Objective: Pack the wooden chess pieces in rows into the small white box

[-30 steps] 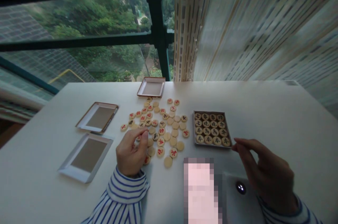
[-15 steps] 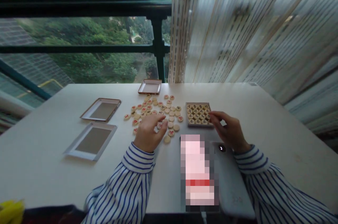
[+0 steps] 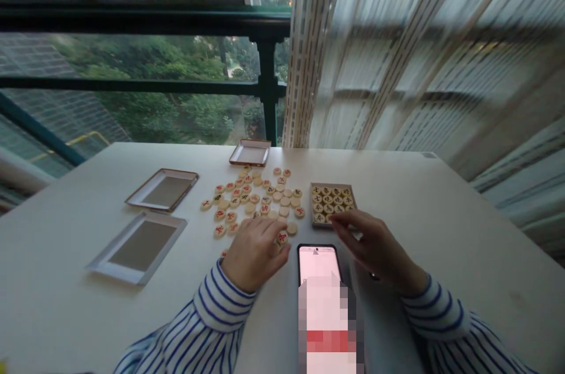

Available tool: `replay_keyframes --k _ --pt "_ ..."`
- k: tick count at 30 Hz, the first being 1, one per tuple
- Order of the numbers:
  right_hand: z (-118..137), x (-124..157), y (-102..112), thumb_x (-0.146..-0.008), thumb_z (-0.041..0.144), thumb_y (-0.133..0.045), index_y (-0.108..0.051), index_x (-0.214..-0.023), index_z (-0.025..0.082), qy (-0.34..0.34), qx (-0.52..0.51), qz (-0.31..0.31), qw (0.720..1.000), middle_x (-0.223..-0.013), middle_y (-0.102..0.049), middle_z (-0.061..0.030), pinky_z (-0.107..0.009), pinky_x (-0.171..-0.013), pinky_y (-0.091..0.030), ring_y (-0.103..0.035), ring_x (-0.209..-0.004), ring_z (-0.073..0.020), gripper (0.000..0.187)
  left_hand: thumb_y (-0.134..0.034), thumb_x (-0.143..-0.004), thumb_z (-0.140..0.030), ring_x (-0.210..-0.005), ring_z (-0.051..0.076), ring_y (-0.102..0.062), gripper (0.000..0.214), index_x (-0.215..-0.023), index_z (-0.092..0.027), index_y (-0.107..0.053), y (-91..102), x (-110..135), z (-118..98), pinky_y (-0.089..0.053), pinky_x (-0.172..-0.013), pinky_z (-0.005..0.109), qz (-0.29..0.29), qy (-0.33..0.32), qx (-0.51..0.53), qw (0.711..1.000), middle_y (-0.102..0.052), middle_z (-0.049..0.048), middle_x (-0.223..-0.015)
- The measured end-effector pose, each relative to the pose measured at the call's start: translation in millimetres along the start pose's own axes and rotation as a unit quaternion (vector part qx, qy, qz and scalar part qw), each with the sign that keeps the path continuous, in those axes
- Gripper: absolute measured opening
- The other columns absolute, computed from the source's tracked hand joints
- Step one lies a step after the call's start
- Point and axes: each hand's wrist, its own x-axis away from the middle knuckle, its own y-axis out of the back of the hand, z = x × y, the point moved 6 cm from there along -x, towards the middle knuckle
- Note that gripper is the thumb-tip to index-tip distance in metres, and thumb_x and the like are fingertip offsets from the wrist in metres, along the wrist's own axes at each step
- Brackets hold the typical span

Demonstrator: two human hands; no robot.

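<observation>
Round wooden Chinese chess pieces [image 3: 249,208] lie loosely on the table, some with red characters, some with black, several blank side up. My left hand [image 3: 256,251] hovers over the near side of this spread, thumb and index finger apart. A red-marked piece [image 3: 282,237] shows between them. To the right, a shallow square box [image 3: 313,209] is filled with rows of black-marked pieces [image 3: 328,209]. My right hand [image 3: 382,247] reaches across the box's front right corner, thumb and fingertips close together by the front row. Whatever is between those fingertips is hidden.
A phone [image 3: 318,262] with a lit, partly blurred screen lies between my forearms. At the left are a brown-rimmed box part [image 3: 194,181] and a pale tray [image 3: 161,271]. Another small tray [image 3: 233,161] stands by the table's far edge, below the window.
My right hand has moved from the box's right side to its front edge. The left hand remains over the loose pieces. The view has tilted up slightly.
</observation>
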Motion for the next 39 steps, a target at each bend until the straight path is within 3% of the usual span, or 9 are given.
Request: replay_keyframes --k 4,12,39 --pt "14 -15 -15 -0.084 0.019 -0.050 -0.063 -0.087 0.017 0.037 0.038 0.074 0.996 -0.077 -0.067 -0.0049 -0.030 -0.070 -0.047 -0.061 -0.074 -0.0153 0.014 -0.057 -0.075 -0.025 -0.089 0.024 -0.058 0.024 -0.098 -0.018 -0.058 -3.4 0 1 -0.046 -0.077 0.042 0.004 0.003 -0.001 1.000 -0.065 0.0072 -0.094" --pt "15 0 -7 -0.084 0.018 -0.050 -0.060 -0.091 0.015 0.051 0.024 -0.032 0.998 -0.070 -0.063 -0.0029 -0.026 -0.062 -0.045 -0.057 -0.063 -0.0122 0.013 -0.058 -0.075 -0.023 -0.089 0.025 -0.058 0.025 -0.099 -0.018 -0.057 -1.7 1 1 -0.045 -0.077 0.045 -0.009 0.004 -0.013 1.000 -0.065 0.0062 -0.095" --pt "12 7 -18 -0.085 0.018 -0.047 -0.061 -0.090 0.015 0.056 0.023 0.011 0.998 -0.070 -0.060 -0.0030 -0.025 -0.059 -0.042 -0.053 -0.062 -0.0115 0.014 -0.056 -0.075 -0.021 -0.085 0.025 -0.056 0.025 -0.099 -0.016 -0.061 -12.6 -1 -1 -0.045 -0.075 0.042 0.012 0.066 -0.053 0.996 -0.066 0.0069 -0.086"
